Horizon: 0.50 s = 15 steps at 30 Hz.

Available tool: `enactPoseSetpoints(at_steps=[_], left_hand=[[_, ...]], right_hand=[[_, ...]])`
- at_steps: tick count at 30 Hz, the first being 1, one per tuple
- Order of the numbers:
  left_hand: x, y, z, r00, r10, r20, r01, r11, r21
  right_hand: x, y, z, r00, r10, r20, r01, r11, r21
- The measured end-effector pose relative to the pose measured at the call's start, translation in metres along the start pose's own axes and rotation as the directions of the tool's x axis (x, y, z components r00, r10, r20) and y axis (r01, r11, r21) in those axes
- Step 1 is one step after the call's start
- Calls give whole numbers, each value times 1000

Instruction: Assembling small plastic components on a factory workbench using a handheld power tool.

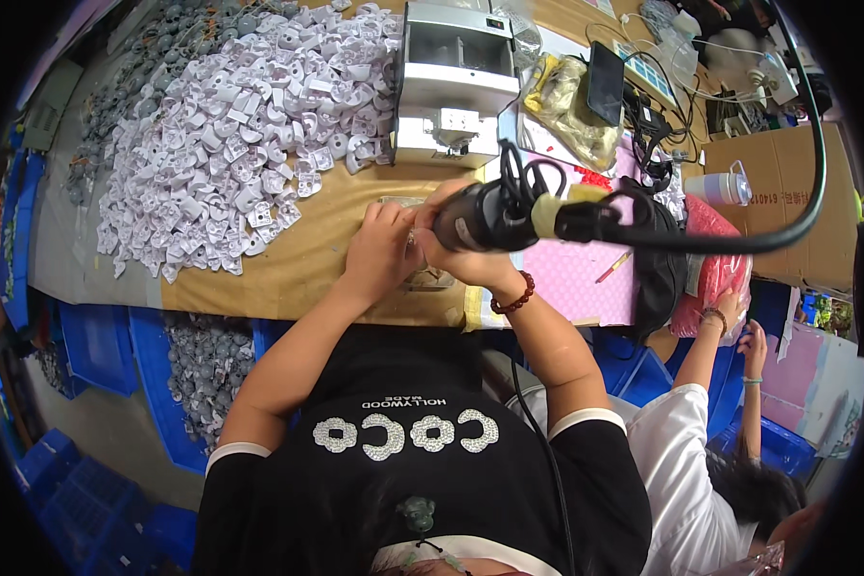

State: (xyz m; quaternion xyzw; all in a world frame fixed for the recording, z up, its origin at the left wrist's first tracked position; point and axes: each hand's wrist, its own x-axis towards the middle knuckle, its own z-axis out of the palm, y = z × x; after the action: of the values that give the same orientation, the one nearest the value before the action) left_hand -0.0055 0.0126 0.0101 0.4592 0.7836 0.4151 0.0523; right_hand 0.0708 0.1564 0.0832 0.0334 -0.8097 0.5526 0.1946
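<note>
My right hand (470, 263), with a beaded bracelet at the wrist, is wrapped round a black electric screwdriver (472, 219). A thick black cable runs from the tool toward the upper right. Close beside it, my left hand (382, 252) has its fingers bent together at the tool's working end. Whatever sits between those fingers is too small and covered to make out. Under both hands lies a small metal plate or fixture (430, 279) on the brown-covered bench.
A large heap of white plastic parts (230, 144) covers the bench's left, grey parts (154, 82) behind it. A metal machine (456, 86) stands ahead. Right are a phone (605, 84), a black bag (658, 259) and a co-worker's hand (728, 309) at a bag of red parts (722, 269).
</note>
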Motion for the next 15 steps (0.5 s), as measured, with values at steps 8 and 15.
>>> enactPoseSetpoints(at_steps=[8,15], left_hand=[[-3,2,-3,996,-61,62,57,996,70],[-8,-4,0,1000,14,20,-14,999,28]], right_hand=[[22,13,-50,818,386,-426,-276,914,299],[-15,100,-72,638,510,-578,-407,860,309]])
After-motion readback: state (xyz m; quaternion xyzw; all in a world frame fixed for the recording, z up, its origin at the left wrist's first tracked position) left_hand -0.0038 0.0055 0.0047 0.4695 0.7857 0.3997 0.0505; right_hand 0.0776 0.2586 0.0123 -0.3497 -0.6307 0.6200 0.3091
